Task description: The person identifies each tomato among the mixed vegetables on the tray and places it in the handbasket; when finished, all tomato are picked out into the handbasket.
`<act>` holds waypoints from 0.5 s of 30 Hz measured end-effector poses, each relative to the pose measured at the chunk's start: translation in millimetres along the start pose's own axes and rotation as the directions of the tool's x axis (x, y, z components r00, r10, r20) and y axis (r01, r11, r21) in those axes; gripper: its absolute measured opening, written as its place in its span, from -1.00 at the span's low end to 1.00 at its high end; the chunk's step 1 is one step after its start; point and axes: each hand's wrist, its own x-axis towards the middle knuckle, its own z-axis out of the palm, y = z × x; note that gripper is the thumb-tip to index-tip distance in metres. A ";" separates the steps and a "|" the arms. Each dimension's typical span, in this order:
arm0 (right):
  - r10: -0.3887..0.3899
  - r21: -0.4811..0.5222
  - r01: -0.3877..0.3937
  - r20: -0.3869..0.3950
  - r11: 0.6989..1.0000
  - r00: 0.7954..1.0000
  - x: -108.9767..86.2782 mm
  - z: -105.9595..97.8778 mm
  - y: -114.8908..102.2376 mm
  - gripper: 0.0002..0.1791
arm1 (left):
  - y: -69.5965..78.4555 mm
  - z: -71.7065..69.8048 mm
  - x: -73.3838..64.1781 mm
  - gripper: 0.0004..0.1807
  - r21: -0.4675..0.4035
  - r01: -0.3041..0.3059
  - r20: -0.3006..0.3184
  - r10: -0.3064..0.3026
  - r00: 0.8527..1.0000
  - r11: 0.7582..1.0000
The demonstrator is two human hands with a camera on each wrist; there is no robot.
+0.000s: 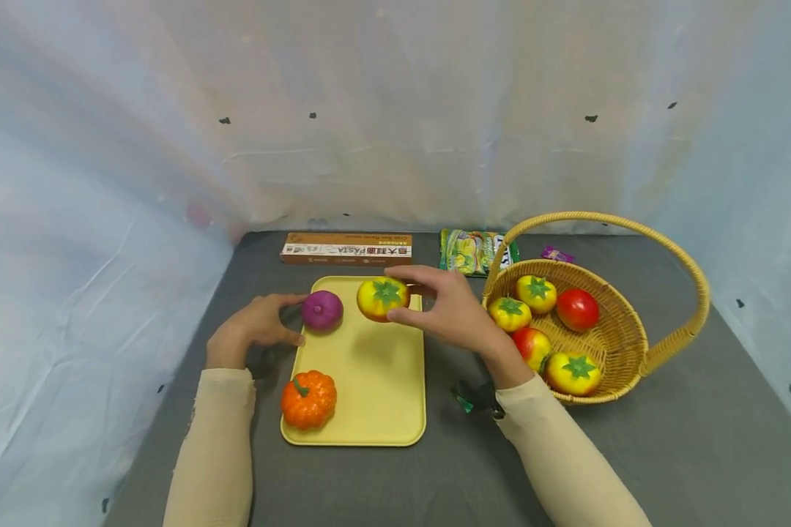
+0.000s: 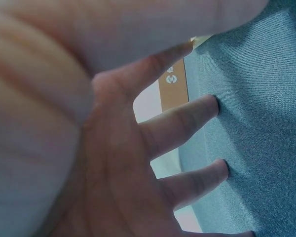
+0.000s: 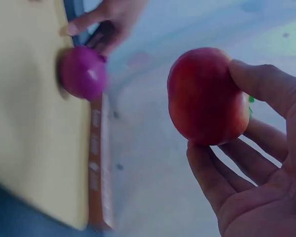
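My right hand pinches a yellow-and-red fruit with a green star-shaped leaf cap. It hangs over the upper right part of the yellow tray; in the right wrist view the red underside of the fruit faces the camera, apart from the tray. Beside the tray's left edge is my left hand, fingers fairly straight and spread, with nothing gripped. Its fingertips reach down to the grey tabletop in the left wrist view. A round purple vegetable sits near it in the tray's upper left corner. An orange pumpkin lies lower left.
To the right stands a wicker basket with a tall handle, holding several red and yellow fruits. Behind the tray lie a pasta box, a green-and-yellow packet and a small purple wrapper. White sheeting surrounds the table.
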 end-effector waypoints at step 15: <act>0.147 -0.123 -0.199 -0.340 0.972 0.929 -113.3 -112.6 12.3 -0.36 | -7.4 -0.8 -2.2 0.06 -0.004 -0.034 -0.005 0.034 0.999 0.999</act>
